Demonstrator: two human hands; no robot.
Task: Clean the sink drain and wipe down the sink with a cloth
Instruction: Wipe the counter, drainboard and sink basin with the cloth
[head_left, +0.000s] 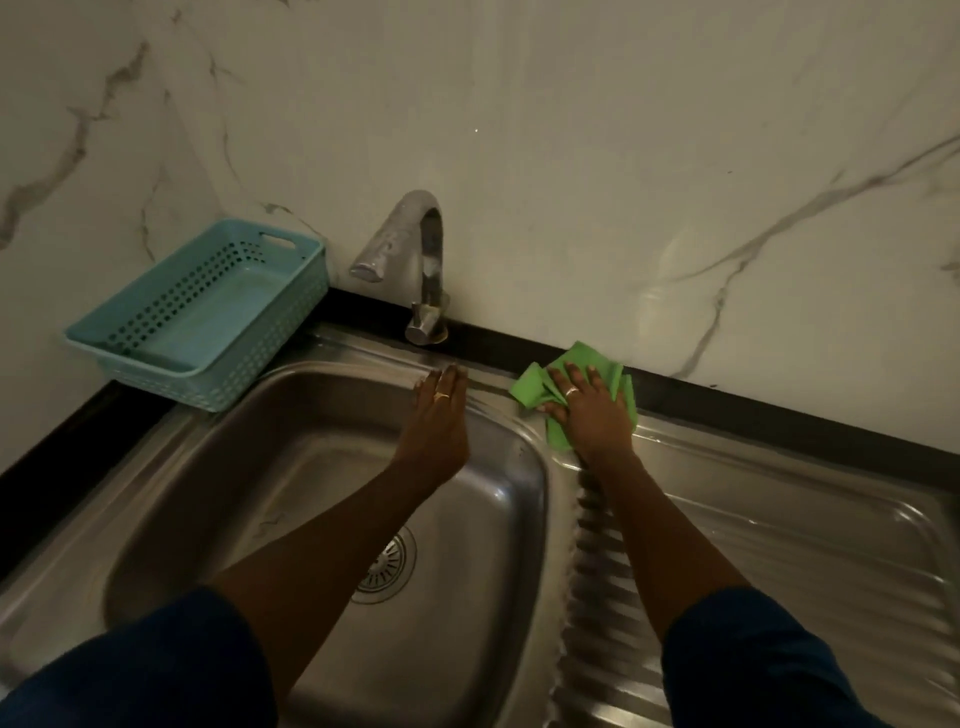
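1. dark blue sleeves (156, 670) fill the bottom corners, and both bare forearms reach forward from them over the steel sink (551, 483).
2. under the left forearm sits the round slotted drain (388, 569) in the floor of the basin (291, 426); the arm hides part of it, so whether it is clean cannot be told.
3. right of the basin runs the ribbed draining board (779, 525), shiny in patches and probably wet, so likely slippery under a palm.
4. the left hand (439, 415) lies on the back rim of the sink, fingers straight and close together, holding nothing; it seems to serve as a brace.
5. the right hand (589, 415) presses flat on the green cloth (530, 388), fingers spread and straight, not curled round it. the cloth lies bunched at the far back edge of the draining board, right against the black counter strip (779, 413).
6. the cloth looks thin, soft and light; it would likely fold and creep under the palm, so a flat press on its middle suits wiping, and a pinch at a loose corner suits lifting it.
7. beyond the left hand stands the curved metal tap (428, 260); left of it a pale blue basket (244, 364) sits on the counter, with the marbled wall (571, 156) behind everything.
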